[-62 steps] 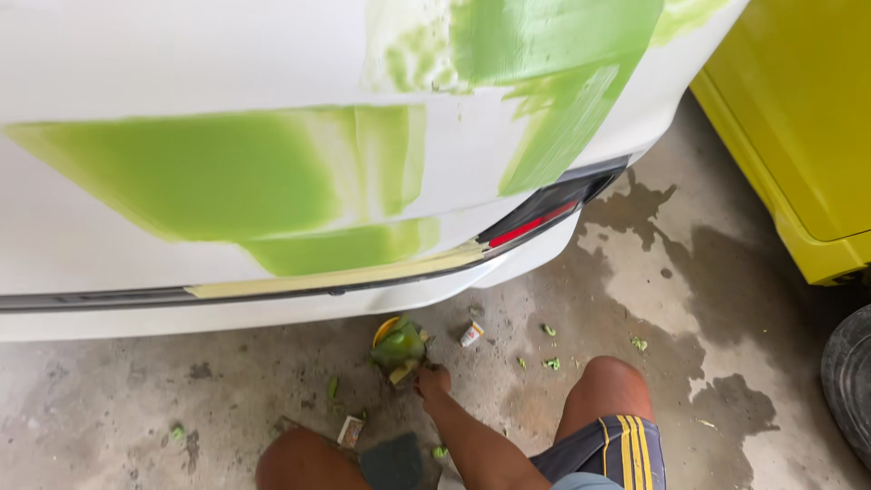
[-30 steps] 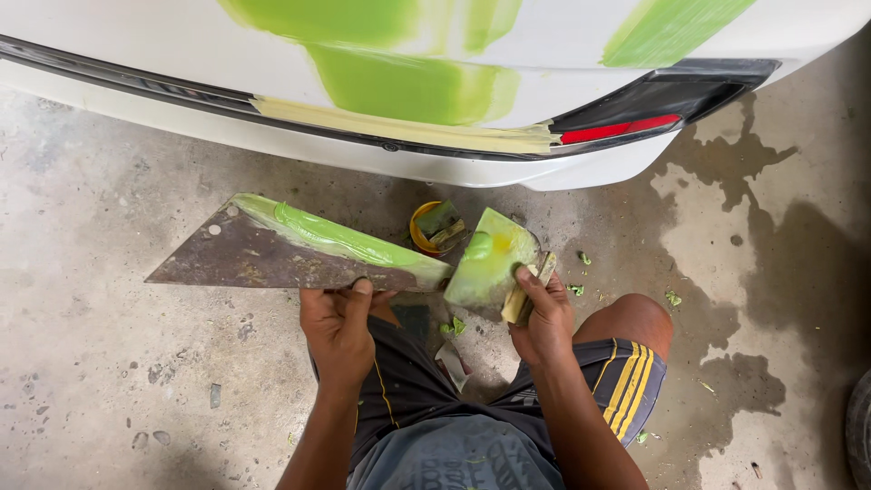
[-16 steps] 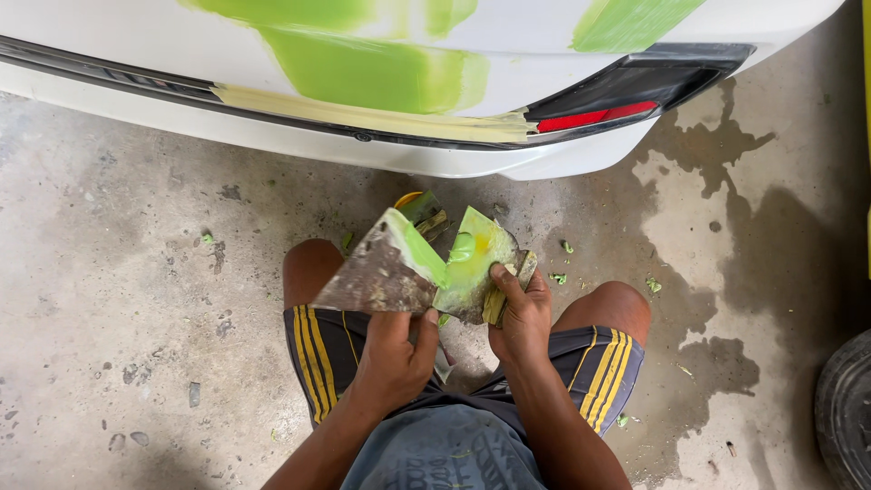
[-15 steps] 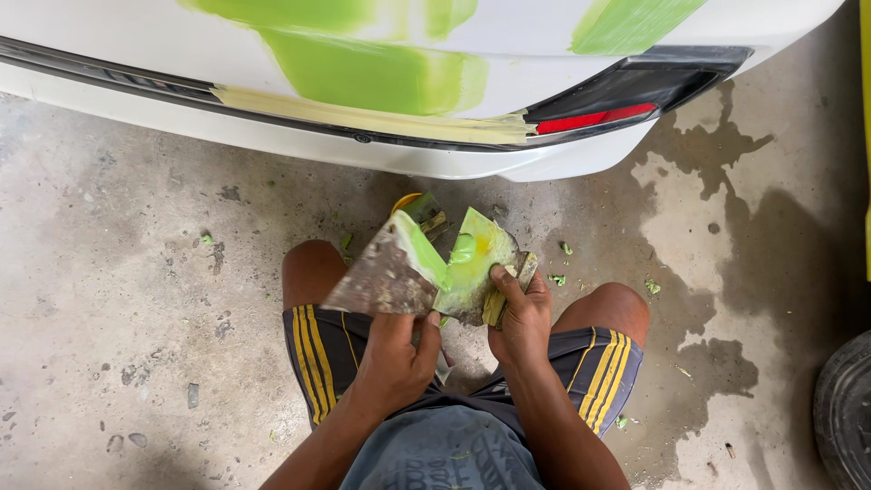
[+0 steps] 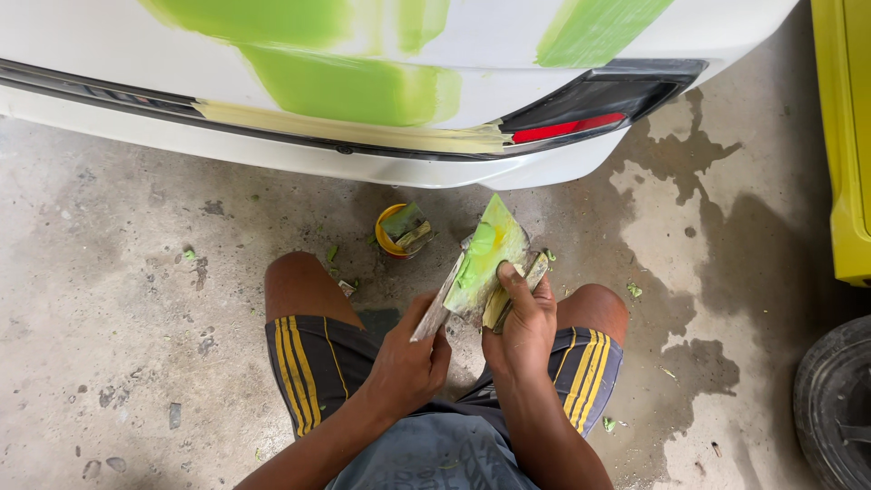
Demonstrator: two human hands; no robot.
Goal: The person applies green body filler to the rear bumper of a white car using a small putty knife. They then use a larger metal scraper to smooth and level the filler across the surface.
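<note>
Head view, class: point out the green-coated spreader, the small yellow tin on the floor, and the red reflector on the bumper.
Spreader (image 5: 490,249): head view, on its green-smeared blade.
Tin (image 5: 388,238): head view, on its yellow rim.
Reflector (image 5: 567,128): head view, middle of the red strip.

Tyre cut off, R edge.

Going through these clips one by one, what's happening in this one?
A person squats on a concrete floor behind a white car bumper patched with green filler. The right hand grips a spreader blade smeared with green filler, along with another small scraper beside it. The left hand holds a metal board edge-on against that blade. A small yellow tin with filler stands on the floor just ahead of the knees, below the bumper.
</note>
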